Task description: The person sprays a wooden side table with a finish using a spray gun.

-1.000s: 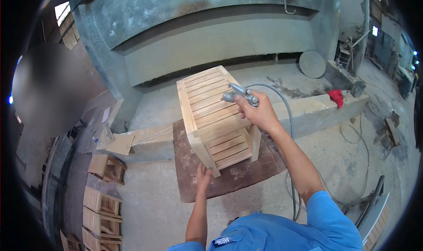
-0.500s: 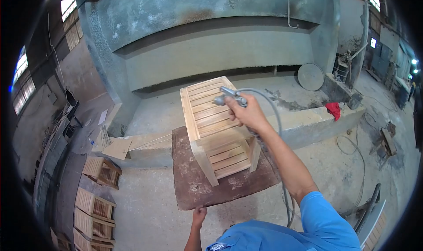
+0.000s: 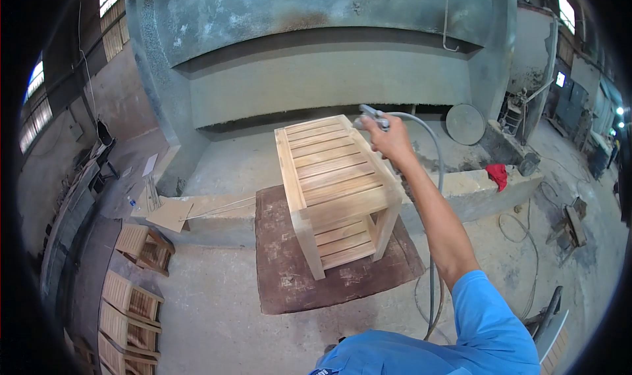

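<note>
My right hand point(image 3: 390, 140) is closed round a metal spray gun point(image 3: 372, 117), held above the far right corner of a slatted wooden stool point(image 3: 336, 158). A grey hose point(image 3: 431, 135) runs from the gun down along my right arm. The pale stool stands upright, with a lower slatted shelf point(image 3: 342, 247) between its legs. Under it lies a stained brown board point(image 3: 289, 293). My left hand is out of the picture.
A large blue-grey spray booth point(image 3: 316, 66) rises behind a low concrete ledge point(image 3: 454, 187). On the ledge lies a red cloth point(image 3: 497, 176). Several similar wooden stools point(image 3: 128, 316) stand at the left. A loose hose point(image 3: 530, 243) lies on the floor at the right.
My right hand has moved the spray gun away and to the right, from over the slats to the stool's far corner. My left hand has left the view at the bottom.
</note>
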Tool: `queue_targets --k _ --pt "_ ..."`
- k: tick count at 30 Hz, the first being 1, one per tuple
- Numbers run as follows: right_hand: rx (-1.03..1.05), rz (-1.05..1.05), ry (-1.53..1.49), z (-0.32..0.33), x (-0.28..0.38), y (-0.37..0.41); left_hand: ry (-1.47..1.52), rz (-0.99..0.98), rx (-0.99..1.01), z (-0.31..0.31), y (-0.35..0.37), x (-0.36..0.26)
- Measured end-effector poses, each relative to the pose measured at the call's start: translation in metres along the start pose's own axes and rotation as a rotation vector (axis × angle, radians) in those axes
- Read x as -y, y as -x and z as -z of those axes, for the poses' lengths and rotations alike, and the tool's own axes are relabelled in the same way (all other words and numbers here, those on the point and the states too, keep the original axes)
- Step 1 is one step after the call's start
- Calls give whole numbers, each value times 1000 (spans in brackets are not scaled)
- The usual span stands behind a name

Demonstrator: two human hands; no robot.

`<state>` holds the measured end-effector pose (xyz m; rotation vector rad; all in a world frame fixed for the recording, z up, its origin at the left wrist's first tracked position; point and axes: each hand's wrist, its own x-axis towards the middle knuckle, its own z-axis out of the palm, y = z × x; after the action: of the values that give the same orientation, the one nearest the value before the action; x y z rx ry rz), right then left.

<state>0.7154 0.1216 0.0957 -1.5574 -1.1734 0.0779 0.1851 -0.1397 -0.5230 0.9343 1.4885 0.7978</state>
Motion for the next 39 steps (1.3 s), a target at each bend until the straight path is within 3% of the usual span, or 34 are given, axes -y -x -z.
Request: queue_targets --k 3,5,6,7,9,12,13,17,25,27,28,29,31,34,39 --pt "185 -94 -242 -22 44 12 102 -4 -40 18 20 10" --pt "213 -94 -244 -37 54 6 168 -8 -53 26 32 14" --pt "243 -86 -243 -39 55 1 148 94 -117 21 30 -9" --pt "242 -93 -241 -38 53 -5 129 196 -181 5 37 -70" --pt "154 -78 -65 -37 45 -16 116 248 -172 4 43 -87" --pt "5 22 220 -22 -9 -41 59 352 -199 13 65 -61" --pt "-8 -33 202 -9 -15 -34 17 403 -235 20 76 -49" --pt "35 -224 -48 49 -45 21 -51 459 -195 105 158 46" --pt "61 -381 -155 139 -97 233 -107 450 -50 195 172 53" --pt "42 -438 -128 142 -108 281 -115 446 -18 144 53 7" --pt "39 -455 -130 140 -111 300 -116 441 -2 104 4 -44" --pt "31 -502 -169 136 -113 320 -119 437 15 112 10 -43" --pt "18 -553 -211 128 -115 350 -212 296 -69 86 1 -117" --pt "27 -552 -211 112 -119 375 -193 144 -23 71 -22 -163" --pt "97 -387 -44 90 -94 356 -260 150 150 43 -30 -163"
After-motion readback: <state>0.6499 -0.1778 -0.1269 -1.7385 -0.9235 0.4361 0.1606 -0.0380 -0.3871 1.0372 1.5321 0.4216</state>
